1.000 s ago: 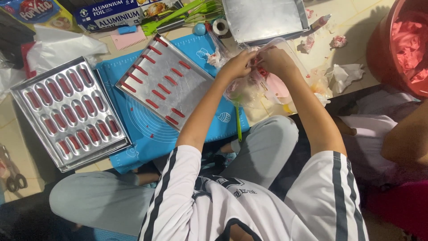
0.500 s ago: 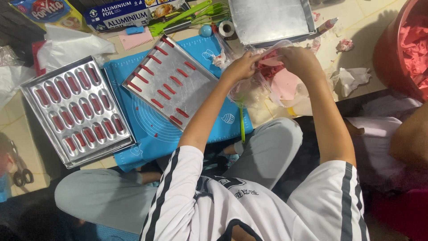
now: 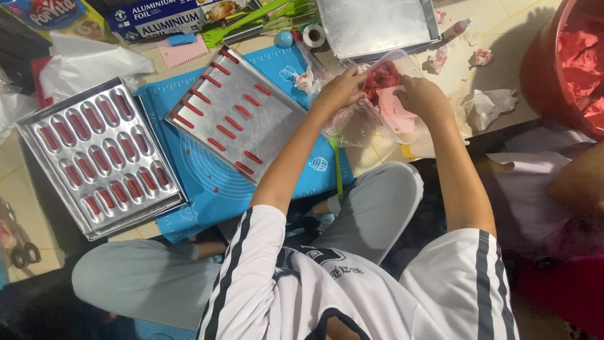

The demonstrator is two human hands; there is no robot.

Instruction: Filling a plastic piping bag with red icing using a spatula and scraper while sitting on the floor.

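Down on the tiled floor (image 3: 25,170), gripping the clear piping bag (image 3: 377,94) between both curled hands, left hand (image 3: 340,88) and right hand (image 3: 423,97), pink scraper (image 3: 395,108) just under the right fingers, probably squeezing red batter (image 3: 381,74) down.

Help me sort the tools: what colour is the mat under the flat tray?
Blue, with white printed circles and cupcake marks: the mat shows best in the head view.

A blue mat (image 3: 207,182) bears a flat tray (image 3: 236,113); a moulded tray (image 3: 100,157) beside; red tub (image 3: 566,63) far right.
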